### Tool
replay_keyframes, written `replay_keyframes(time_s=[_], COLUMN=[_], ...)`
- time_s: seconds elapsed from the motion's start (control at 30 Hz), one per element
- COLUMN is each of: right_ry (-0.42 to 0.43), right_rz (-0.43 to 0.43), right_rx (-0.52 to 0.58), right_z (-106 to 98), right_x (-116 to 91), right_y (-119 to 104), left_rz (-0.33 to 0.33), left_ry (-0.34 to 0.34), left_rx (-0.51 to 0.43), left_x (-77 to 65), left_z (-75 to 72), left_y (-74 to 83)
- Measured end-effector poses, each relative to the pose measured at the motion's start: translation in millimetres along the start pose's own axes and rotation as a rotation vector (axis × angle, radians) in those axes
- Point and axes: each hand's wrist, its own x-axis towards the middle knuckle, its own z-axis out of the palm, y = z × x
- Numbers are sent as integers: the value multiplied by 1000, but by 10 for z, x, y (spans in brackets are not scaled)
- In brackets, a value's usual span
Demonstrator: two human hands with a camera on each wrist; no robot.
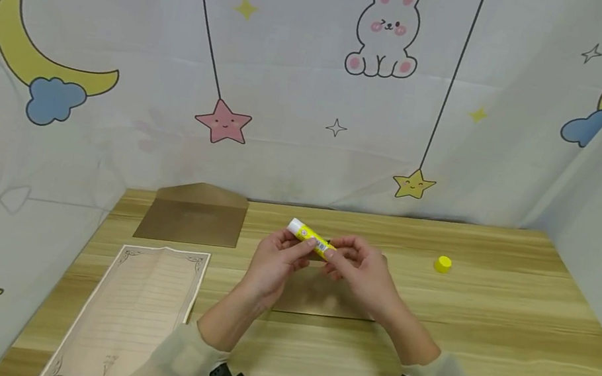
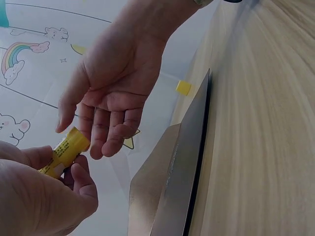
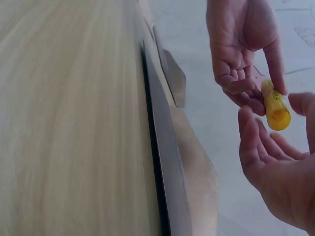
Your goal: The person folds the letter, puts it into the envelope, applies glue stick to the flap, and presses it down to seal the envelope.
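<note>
A yellow glue stick (image 1: 311, 239) with a white end is pinched between the thumb and fingers of my left hand (image 1: 270, 265), above the table. My right hand (image 1: 367, 275) is at its yellow end. In the right wrist view the right thumb and loosely bent fingers stand around that end of the glue stick (image 3: 276, 110), apart from it. Below both hands lies a brown envelope (image 1: 327, 295), its flap raised on the far side and partly hidden by the hands.
A yellow cap (image 1: 443, 264) stands on the wooden table (image 1: 491, 342) to the right. At the back left lies another brown envelope (image 1: 198, 223) with its flap open. Nearer on the left is a lined, bordered letter sheet (image 1: 141, 308). A patterned curtain (image 1: 307, 82) hangs behind the table.
</note>
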Motion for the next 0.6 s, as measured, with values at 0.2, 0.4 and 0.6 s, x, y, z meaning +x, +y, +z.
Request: replay_keyframes(time_s=[0.2,0.4,0.6], right_ry=[121,151,62], right_rz=[-355,-402,-138], right_rx=[-417,-453,-104], right_z=[44,32,-6], right_x=[-21,-25,-5], right_y=[-10,-4,21], left_rz=[10,11,6], left_ry=[17,11,-5], left_rx=[-5,10,22], left_x=[3,3,-4], left_z=[-6,-15,-17], left_y=[1,-1,7])
